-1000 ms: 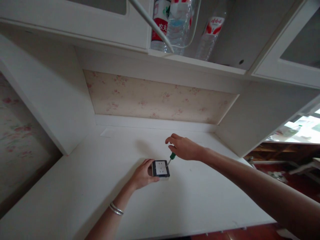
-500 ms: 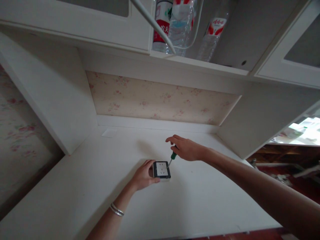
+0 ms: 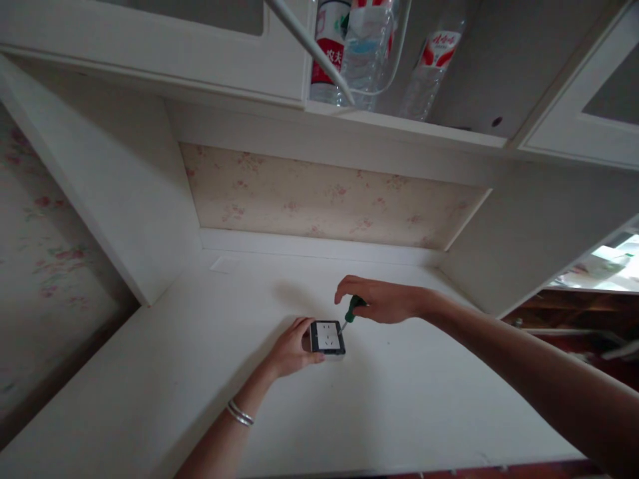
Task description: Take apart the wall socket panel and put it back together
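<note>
My left hand (image 3: 294, 348) is closed round the left side of a wall socket (image 3: 328, 336), a white square face with slots in a dark frame, seated on a pale box. Thumb and fingers grip its near and far edges on the white worktop (image 3: 409, 392). In my right hand (image 3: 382, 299) is a screwdriver (image 3: 355, 309) with a green handle, held at a slant. Its metal shaft reaches down to the right edge of the socket; whether the tip is in a slot there I cannot tell.
Above the worktop is an open cupboard (image 3: 479, 73) with several plastic bottles (image 3: 367, 53) and a pale rod-like bar (image 3: 314, 50) in front. White side panels (image 3: 120, 179) stand left and right. A flat pale square (image 3: 225, 265) lies near the back left.
My right hand has tipped the screwdriver lower and more to the right, its tip still by the socket's right edge. The left hand keeps its hold. The whole view has shifted slightly.
</note>
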Motion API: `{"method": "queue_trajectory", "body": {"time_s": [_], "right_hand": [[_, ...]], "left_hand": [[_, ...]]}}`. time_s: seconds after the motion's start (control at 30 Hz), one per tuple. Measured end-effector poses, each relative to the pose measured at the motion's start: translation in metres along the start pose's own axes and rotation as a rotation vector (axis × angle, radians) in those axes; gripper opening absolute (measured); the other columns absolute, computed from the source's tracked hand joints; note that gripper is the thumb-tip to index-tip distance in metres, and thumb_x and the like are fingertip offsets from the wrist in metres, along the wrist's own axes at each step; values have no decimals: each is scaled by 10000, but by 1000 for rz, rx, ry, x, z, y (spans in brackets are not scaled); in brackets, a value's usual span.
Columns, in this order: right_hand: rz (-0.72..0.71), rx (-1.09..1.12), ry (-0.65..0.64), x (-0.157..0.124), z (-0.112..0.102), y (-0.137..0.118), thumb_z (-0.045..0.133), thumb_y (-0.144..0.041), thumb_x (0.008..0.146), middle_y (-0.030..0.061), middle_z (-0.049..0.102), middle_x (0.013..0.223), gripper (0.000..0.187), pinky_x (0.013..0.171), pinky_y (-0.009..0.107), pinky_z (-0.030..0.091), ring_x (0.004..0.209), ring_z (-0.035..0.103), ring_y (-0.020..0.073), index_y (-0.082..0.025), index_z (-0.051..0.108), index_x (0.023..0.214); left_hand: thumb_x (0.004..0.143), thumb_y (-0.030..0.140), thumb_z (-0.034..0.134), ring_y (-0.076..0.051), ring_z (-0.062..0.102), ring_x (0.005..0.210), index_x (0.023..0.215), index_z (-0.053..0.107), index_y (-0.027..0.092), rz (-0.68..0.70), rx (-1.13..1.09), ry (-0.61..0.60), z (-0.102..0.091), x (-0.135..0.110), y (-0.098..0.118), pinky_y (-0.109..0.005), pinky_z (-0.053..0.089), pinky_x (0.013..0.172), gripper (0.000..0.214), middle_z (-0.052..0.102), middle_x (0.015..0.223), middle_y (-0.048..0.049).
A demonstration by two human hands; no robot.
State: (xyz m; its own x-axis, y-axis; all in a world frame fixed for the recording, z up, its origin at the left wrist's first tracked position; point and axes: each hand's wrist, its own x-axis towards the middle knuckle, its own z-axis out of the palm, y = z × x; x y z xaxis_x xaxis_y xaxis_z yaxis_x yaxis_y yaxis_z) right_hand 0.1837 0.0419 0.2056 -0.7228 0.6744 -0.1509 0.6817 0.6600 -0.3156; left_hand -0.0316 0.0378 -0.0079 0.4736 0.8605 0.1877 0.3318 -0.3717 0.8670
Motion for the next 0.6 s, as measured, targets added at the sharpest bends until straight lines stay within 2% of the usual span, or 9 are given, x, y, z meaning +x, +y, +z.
{"method": "queue_trajectory", "body": {"time_s": [0.07,0.13,0.17,0.27,0.33,0.43,0.5,0.57,0.6], "right_hand": [[112,-34,31,1,1,3,515,-288,856,92,588,1124,305,823,284,431,983,581,199,-191,553,1142],[254,-142,99,4,3,6,438,-376,903,109,631,1020,299,800,323,431,920,598,228,-174,593,1059],[277,-184,120,5,4,7,390,-370,924,113,638,988,310,800,333,426,910,600,234,-171,609,1017],[139,-144,105,3,2,7,416,-230,893,105,605,1083,253,830,303,417,968,587,207,-177,594,1066],[51,-46,47,1,-1,6,505,-174,819,94,566,1174,345,816,262,425,992,579,181,-188,544,1162],[134,-39,-11,1,-4,7,578,-280,798,87,609,1112,337,754,265,441,921,600,193,-191,569,1122],[248,-137,24,5,-2,10,510,-379,857,93,650,1005,285,736,299,437,875,609,219,-184,610,1039],[276,-216,82,8,1,13,405,-340,914,102,652,970,289,749,319,430,875,608,227,-177,624,1009],[241,-218,98,8,1,14,383,-286,921,104,641,996,282,765,318,429,889,606,219,-176,619,1030]], "left_hand": [[583,330,805,-283,487,1162,1279,471,236,-3,9,1,-1,0,1,-389,395,993,777,485,1288,-92],[591,325,800,-281,482,1167,1272,477,234,3,15,6,-1,0,3,-382,396,991,760,487,1286,-93],[592,323,799,-279,483,1164,1272,477,234,8,17,9,-1,-1,3,-380,398,988,757,488,1285,-93],[591,322,799,-271,498,1140,1280,464,234,10,15,14,-2,-1,4,-374,410,972,772,488,1288,-91],[585,320,802,-261,517,1110,1288,450,231,-1,1,11,-1,-1,3,-367,423,954,791,487,1290,-90],[589,309,799,-248,543,1065,1280,447,229,-14,-32,13,0,-1,2,-361,439,928,779,500,1270,-91],[594,304,795,-242,559,1034,1267,451,226,-20,-55,17,1,-1,2,-360,451,906,760,513,1251,-95],[588,305,799,-239,572,1004,1252,457,218,-30,-70,16,1,-1,2,-356,463,878,752,531,1223,-99],[583,306,802,-238,576,991,1246,458,214,-37,-76,15,1,-1,2,-354,468,865,753,541,1209,-100]]}}
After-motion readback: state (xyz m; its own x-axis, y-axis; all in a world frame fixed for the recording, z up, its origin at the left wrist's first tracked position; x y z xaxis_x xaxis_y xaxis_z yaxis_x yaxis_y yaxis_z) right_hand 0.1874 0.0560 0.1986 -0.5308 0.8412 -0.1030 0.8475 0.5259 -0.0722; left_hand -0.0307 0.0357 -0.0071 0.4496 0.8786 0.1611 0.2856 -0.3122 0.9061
